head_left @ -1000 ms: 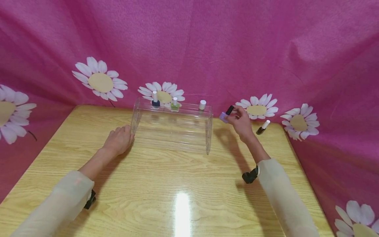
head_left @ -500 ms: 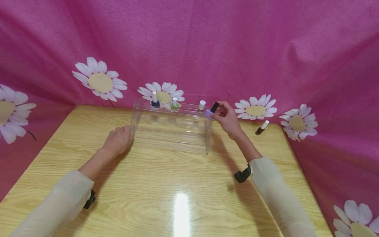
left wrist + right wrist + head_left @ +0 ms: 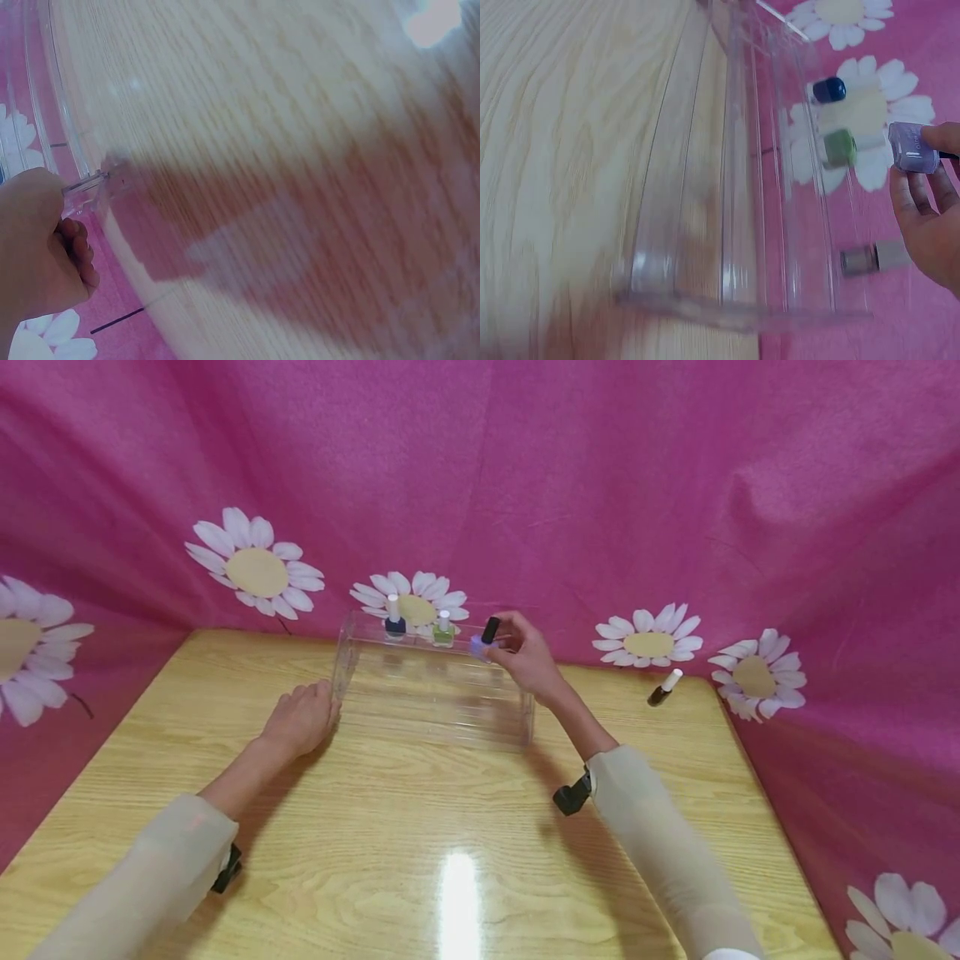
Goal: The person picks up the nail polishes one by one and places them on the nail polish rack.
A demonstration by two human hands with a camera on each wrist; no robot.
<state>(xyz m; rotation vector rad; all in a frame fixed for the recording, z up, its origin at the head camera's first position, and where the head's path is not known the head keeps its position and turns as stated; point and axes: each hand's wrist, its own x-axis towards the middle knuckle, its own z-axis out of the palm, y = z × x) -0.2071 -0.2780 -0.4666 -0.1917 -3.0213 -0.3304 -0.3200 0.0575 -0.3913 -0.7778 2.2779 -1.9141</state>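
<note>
My right hand [image 3: 528, 660] pinches a nail polish bottle [image 3: 480, 648], lavender with a black cap, tilted over the top tier of a clear acrylic stepped rack [image 3: 529, 714]. On that tier a dark blue nail polish bottle [image 3: 395, 626] and a green one [image 3: 443, 633] stand, both white-capped. In the right wrist view a greyish-brown bottle [image 3: 859, 260] with a pale cap shows on the same tier; in the head view the right hand hides it. At the rack's left end my left hand [image 3: 300, 720], fingers curled, grips the lower front corner.
A dark nail polish bottle [image 3: 661, 692] with a white cap stands on the wooden table [image 3: 360, 843] to the right of the rack. Pink cloth [image 3: 525, 485] printed with daisies rises along the table's back and sides.
My right hand has carried the lavender bottle leftward, from beside the rack to over its top tier, between the green and greyish-brown bottles. My left hand has stayed at the rack's left end.
</note>
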